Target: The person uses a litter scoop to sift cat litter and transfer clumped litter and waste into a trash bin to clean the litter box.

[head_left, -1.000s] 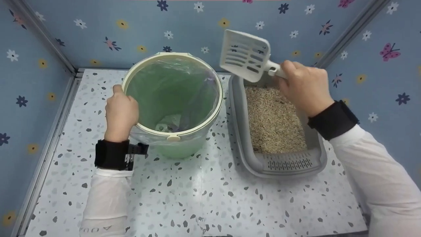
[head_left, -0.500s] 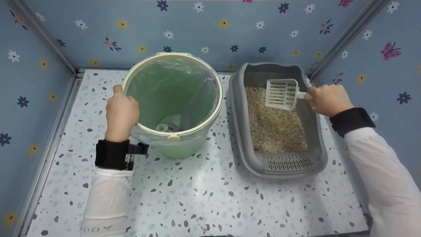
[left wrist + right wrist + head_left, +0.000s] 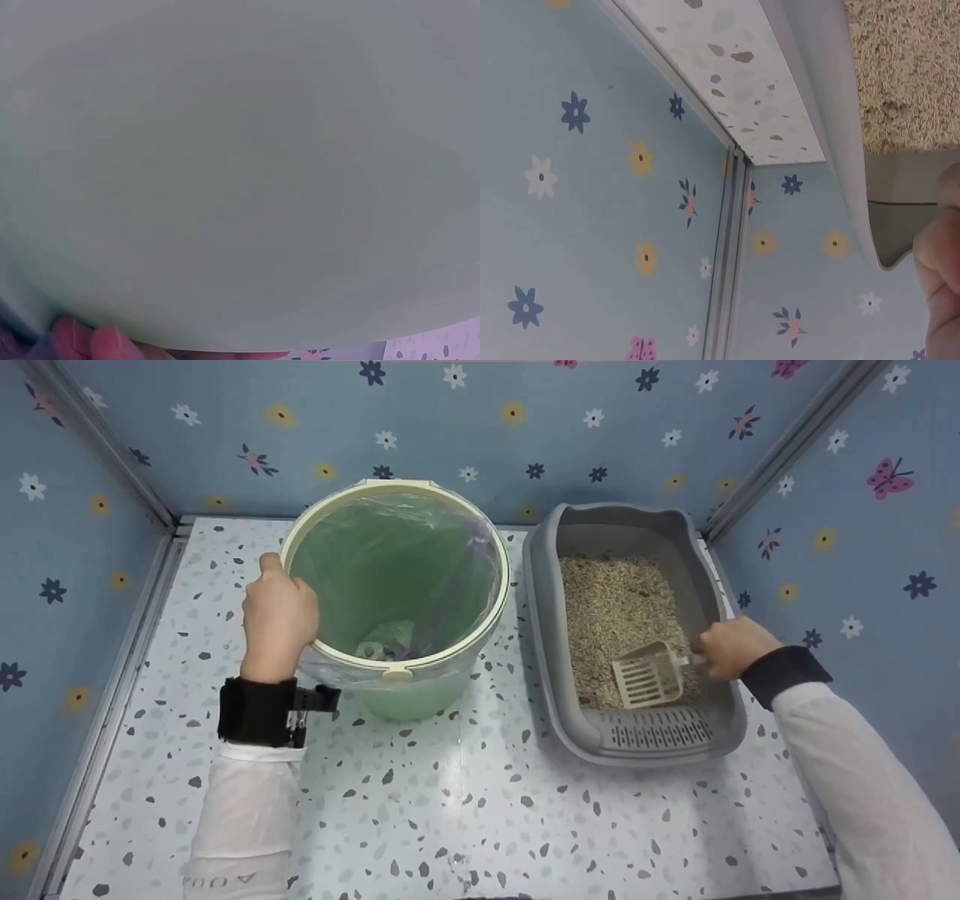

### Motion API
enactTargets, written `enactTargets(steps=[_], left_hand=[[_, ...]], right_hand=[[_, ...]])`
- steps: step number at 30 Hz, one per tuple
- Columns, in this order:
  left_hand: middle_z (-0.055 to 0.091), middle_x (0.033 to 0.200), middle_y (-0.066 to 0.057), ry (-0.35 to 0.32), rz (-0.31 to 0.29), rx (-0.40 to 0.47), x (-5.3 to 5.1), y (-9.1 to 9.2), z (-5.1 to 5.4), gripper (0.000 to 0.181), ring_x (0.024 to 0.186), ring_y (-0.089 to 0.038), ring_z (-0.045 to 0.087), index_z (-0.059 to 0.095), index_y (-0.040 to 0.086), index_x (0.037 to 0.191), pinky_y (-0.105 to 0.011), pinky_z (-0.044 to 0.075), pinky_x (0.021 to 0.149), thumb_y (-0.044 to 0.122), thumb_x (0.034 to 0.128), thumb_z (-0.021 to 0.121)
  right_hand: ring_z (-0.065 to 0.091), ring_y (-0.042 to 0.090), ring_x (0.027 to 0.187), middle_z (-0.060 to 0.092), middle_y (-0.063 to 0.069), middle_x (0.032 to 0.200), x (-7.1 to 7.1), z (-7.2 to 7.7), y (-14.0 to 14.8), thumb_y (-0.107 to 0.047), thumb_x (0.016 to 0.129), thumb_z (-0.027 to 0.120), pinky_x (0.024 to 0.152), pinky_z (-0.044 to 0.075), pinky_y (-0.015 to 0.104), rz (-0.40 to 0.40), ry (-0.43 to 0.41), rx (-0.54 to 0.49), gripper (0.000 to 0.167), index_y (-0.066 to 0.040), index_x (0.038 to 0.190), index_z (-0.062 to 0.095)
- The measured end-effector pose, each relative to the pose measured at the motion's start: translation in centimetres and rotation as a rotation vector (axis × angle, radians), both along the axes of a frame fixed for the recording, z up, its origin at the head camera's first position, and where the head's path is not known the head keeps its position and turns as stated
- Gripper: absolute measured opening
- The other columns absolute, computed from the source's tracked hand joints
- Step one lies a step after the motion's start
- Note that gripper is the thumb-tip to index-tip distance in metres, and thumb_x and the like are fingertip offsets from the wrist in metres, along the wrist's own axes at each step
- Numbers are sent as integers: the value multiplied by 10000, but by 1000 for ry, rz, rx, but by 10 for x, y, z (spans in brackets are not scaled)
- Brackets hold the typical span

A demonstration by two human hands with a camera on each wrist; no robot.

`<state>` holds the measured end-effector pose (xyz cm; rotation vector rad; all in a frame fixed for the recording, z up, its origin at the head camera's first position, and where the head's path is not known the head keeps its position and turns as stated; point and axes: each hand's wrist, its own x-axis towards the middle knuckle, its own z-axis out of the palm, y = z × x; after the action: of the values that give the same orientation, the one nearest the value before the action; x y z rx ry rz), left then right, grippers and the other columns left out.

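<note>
My left hand (image 3: 279, 619) grips the left rim of a green bin (image 3: 409, 701) that has a clear liner; in the left wrist view its fingertips (image 3: 109, 343) show beneath the bin's pale wall (image 3: 240, 172). Over the right side of a grey litter tray (image 3: 544, 622), my right hand (image 3: 735, 649) holds the handle of a slotted white scoop (image 3: 649, 679). The scoop's head lies tilted at the near part of the tan litter (image 3: 619, 600). In the right wrist view part of the hand (image 3: 939, 262) shows at the right edge, beside the tray wall (image 3: 829, 97); the scoop is out of view there.
Both containers stand side by side on a speckled white surface (image 3: 450, 810). Blue flowered panels (image 3: 480, 405) rise behind and at both sides, with metal strips at the corners. Some crumpled material (image 3: 386, 641) lies at the bottom of the bin.
The right hand and scoop have come from above the tray's back left down to the litter's near part. My left hand keeps its grip on the bin, which has not moved.
</note>
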<state>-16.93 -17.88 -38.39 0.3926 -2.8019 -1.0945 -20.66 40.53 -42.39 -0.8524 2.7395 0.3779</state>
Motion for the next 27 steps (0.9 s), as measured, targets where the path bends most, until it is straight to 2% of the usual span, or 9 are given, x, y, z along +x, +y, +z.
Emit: enactTargets(steps=[5,8,14,19,22,27], left_hand=[[582,928,-388,2,4,-2,0,0,0,468,668,-454,601,288,-134,1340,-413,424,458,73,927,218],[583,920,-385,3,5,-4,0,0,0,467,663,-451,601,293,-133,1337,-409,417,453,72,925,215],[584,939,-387,1,0,-1,0,1,1,469,672,-451,605,296,-131,1337,-416,432,468,76,926,205],[580,923,-394,17,4,1,-1,1,-1,452,653,-457,610,317,-141,1309,-393,427,433,59,917,213],[577,927,-398,19,5,0,-2,1,-1,455,654,-465,615,312,-146,1314,-388,426,424,54,917,214],[576,939,-399,8,0,-10,-2,1,0,456,683,-474,613,307,-140,1318,-414,434,458,65,923,207]], right_hand=[[444,180,435,482,-22,511,3,-17,-2,-254,724,684,449,426,414,13,-23,-7,216,-165,607,525],[483,203,456,513,-5,526,3,-27,-4,-286,729,709,473,450,434,-5,-21,-23,216,-163,640,554],[490,184,484,511,-33,547,8,-49,-17,-292,747,708,515,467,449,-29,-56,-107,184,-170,687,584],[471,166,496,475,-41,543,15,-67,-33,-320,786,702,516,464,424,-17,-91,-181,252,-151,680,548],[510,195,540,507,-8,585,19,-74,-39,-349,830,675,542,473,436,-50,-134,-198,263,-125,741,570],[609,306,705,628,99,762,28,-82,-37,-365,876,623,680,499,515,-137,-194,-225,297,-71,914,624]])
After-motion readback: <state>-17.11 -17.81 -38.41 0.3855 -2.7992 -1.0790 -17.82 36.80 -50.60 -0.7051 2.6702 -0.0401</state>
